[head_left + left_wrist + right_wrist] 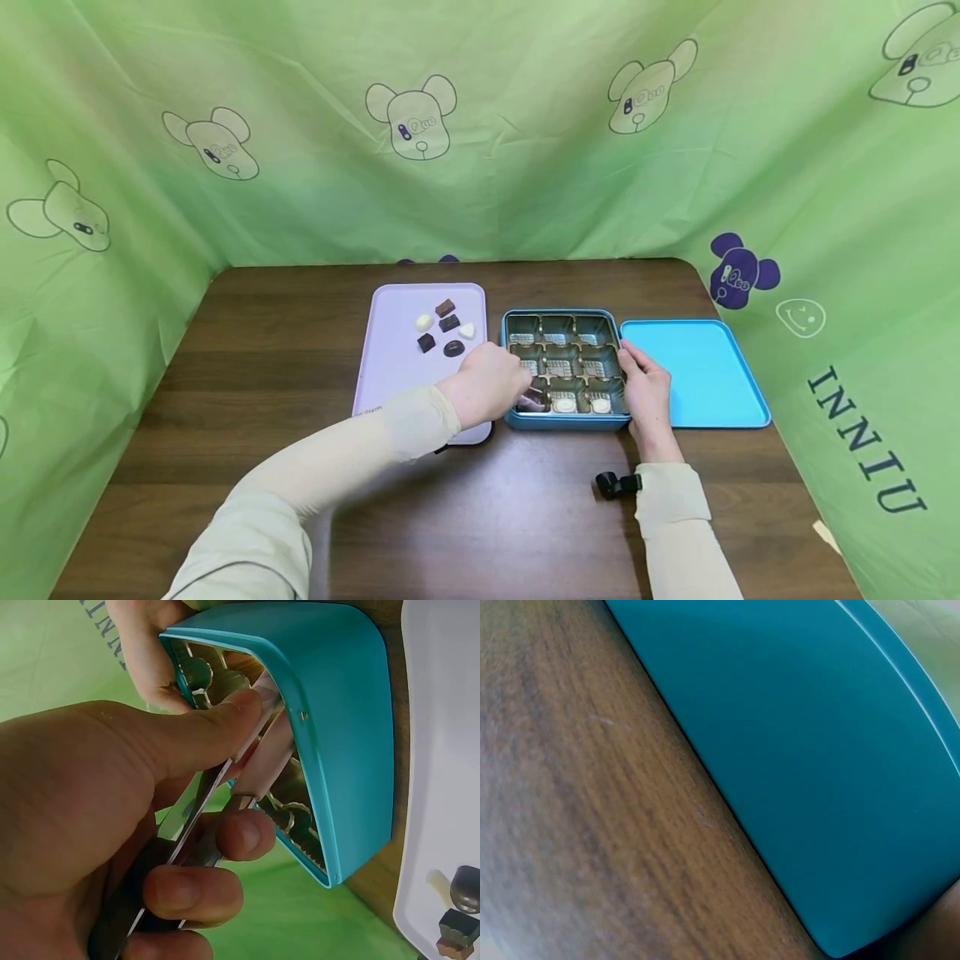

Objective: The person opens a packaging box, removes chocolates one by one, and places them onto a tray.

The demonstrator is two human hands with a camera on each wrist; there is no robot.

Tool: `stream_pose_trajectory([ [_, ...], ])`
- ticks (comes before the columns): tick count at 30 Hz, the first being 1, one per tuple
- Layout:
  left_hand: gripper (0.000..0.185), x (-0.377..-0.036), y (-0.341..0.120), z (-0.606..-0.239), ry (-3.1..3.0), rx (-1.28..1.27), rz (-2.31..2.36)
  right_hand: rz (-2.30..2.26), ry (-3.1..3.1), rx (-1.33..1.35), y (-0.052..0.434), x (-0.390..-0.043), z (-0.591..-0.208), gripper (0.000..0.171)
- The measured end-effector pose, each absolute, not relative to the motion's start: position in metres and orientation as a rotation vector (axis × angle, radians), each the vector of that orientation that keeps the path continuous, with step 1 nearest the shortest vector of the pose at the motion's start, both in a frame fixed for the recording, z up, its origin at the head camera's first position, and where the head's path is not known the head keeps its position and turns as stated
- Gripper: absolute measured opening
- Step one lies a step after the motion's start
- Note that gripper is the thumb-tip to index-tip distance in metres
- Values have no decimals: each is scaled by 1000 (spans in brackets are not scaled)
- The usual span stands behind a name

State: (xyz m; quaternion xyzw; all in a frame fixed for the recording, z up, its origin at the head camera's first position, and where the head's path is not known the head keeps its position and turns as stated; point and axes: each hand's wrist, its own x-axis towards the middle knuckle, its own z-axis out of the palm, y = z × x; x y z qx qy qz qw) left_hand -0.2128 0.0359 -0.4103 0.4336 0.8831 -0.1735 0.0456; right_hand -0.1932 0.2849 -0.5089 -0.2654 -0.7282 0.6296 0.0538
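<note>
Gripping tongs over a blue chocolate tin

Head view: left hand point(483, 393) reaching into blue tin point(562, 419) at its near-left cell, right hand point(645, 398) resting against tin's right wall, fingers relaxed. Left wrist: curled fingers point(191, 892) squeezing metal tongs point(247, 761), tips hidden inside. Right wrist: showing only lid point(795, 750) and table point(577, 825).

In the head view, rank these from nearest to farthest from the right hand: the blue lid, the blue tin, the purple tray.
1. blue tin: the right hand rests against its right wall.
2. blue lid: flat on the table, just right of the hand, close beside it.
3. purple tray: left of the tin, beyond it.
</note>
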Motion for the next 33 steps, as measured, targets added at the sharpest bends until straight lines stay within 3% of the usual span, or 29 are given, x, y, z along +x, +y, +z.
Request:
stream_pose_trajectory([
  [25,18,-208,10,-375,2863,1337,-510,1910,-2194,-843,283,-193,-508,51],
  [33,8,-212,-5,-361,2947,1324,-458,1921,-2189,-825,282,-193,-508,52],
])
